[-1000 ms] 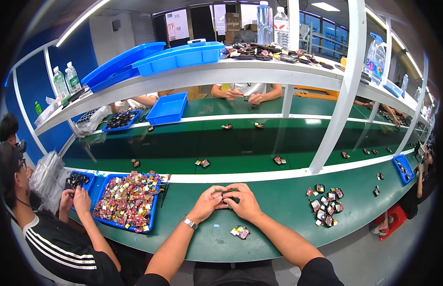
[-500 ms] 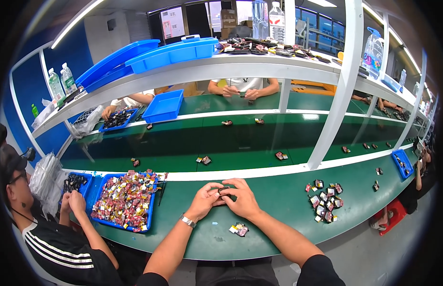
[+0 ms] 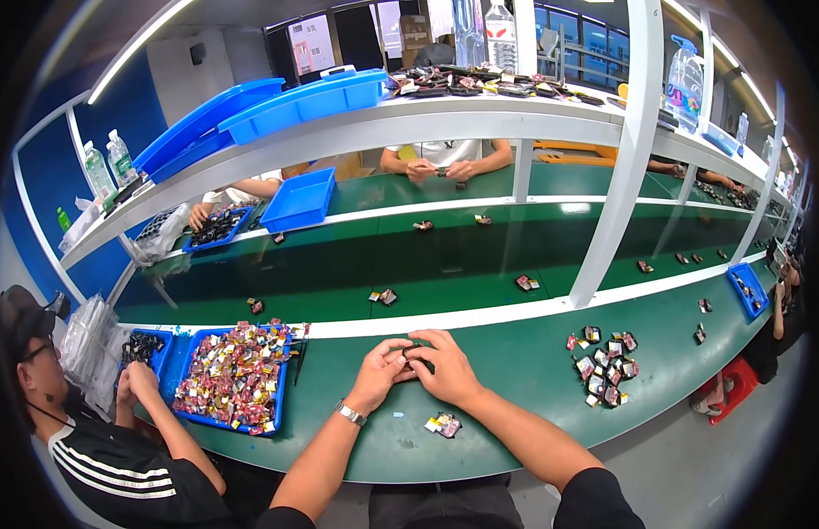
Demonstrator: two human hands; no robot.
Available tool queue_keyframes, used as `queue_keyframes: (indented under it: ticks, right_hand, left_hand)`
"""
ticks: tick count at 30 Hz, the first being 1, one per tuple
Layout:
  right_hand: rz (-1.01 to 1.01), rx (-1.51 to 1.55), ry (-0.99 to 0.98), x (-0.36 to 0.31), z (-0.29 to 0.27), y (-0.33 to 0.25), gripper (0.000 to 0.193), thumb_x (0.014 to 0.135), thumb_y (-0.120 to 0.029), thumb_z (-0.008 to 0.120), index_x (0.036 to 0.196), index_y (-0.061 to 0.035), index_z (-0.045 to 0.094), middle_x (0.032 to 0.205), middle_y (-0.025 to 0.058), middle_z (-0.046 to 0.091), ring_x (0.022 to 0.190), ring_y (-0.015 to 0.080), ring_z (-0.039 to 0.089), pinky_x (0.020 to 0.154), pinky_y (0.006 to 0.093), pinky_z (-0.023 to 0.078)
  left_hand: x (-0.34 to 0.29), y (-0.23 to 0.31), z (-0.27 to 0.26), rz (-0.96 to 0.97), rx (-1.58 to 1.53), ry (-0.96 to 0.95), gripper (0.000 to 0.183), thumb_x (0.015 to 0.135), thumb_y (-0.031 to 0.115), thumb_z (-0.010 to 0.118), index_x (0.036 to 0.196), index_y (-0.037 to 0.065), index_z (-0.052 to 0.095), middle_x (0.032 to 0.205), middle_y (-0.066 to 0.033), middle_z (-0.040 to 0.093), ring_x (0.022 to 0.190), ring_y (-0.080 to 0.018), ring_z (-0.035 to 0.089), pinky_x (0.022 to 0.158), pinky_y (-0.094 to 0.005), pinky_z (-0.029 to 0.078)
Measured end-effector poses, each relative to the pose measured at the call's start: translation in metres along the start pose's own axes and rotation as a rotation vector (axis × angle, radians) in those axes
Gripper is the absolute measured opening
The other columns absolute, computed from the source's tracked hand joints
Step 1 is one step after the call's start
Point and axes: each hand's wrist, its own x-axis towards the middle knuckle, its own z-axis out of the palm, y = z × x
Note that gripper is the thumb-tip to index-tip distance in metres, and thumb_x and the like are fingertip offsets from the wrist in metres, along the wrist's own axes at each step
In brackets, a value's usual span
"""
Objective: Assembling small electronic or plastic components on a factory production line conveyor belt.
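Right now both bare hands, the left hand (image 3: 379,376) and the right hand (image 3: 449,374), meet over the bench with fingertips nearly closed around a small black piece (image 3: 417,357) — it sits between them, mostly hidden, so its exact seating cannot be told. The likeliest trouble, I judge, is a slip: the piece is small and pinched only by fingertips, so uneven pressure could flick it onto the green smooth-topped bench (image 3: 506,388). A dropping forearm or sleeve could also nudge the loose pink-and-white part with a yellow patch (image 3: 446,425), just below the grip. Counted out, there is one piece in the grip, one loose part below it, and one pale-blue scrap (image 3: 398,414) beside that. Right of the grip lies a cluster of pink, white and black parts (image 3: 605,368) — roughly a dozen, overlapping too much for certainty. Left of it stand two blue plastic trays: a large one (image 3: 281,395) heaped with pink-and-white parts beyond counting, and a smaller one (image 3: 168,342) of black pieces, likewise uncountable.
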Motion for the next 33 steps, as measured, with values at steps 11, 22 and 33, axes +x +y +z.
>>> queue_keyframes:
  ticks: [11, 22, 33]
  right_hand:
    - [-0.164, -0.092, 0.07, 0.002, -0.004, -0.001, 0.018, 0.073, 0.0, 0.073, 0.09, -0.0054, 0.07, 0.097, 0.0058, 0.063, 0.09, 0.0232, 0.062, 0.072, 0.0332, 0.054]
    - [-0.138, -0.143, 0.086, -0.002, 0.0, -0.004, 0.017, 0.075, -0.003, 0.072, 0.092, -0.0035, 0.07, 0.097, 0.007, 0.063, 0.092, 0.0247, 0.062, 0.074, 0.0341, 0.055]
    - [-0.126, -0.209, 0.146, -0.004, 0.006, -0.004, 0.014, 0.077, -0.005, 0.072, 0.091, -0.004, 0.07, 0.094, 0.0056, 0.065, 0.085, 0.0242, 0.063, 0.072, 0.0344, 0.055]
  left_hand:
    - [0.001, 0.003, -0.005, -0.034, 0.042, 0.008, 0.028, 0.1, 0.005, 0.046, 0.128, 0.0, 0.046, 0.114, -0.0122, 0.063, 0.106, -0.0191, 0.063, 0.093, -0.0342, 0.056]
    - [0.001, 0.001, 0.004, -0.006, 0.057, 0.048, 0.026, 0.099, 0.008, 0.051, 0.124, -0.002, 0.049, 0.108, -0.0115, 0.065, 0.098, -0.0181, 0.066, 0.087, -0.0348, 0.058]
    - [0.002, 0.0, 0.003, -0.01, 0.099, 0.068, 0.024, 0.099, 0.005, 0.05, 0.122, -0.002, 0.05, 0.11, -0.0128, 0.065, 0.098, -0.0183, 0.066, 0.083, -0.0314, 0.059]
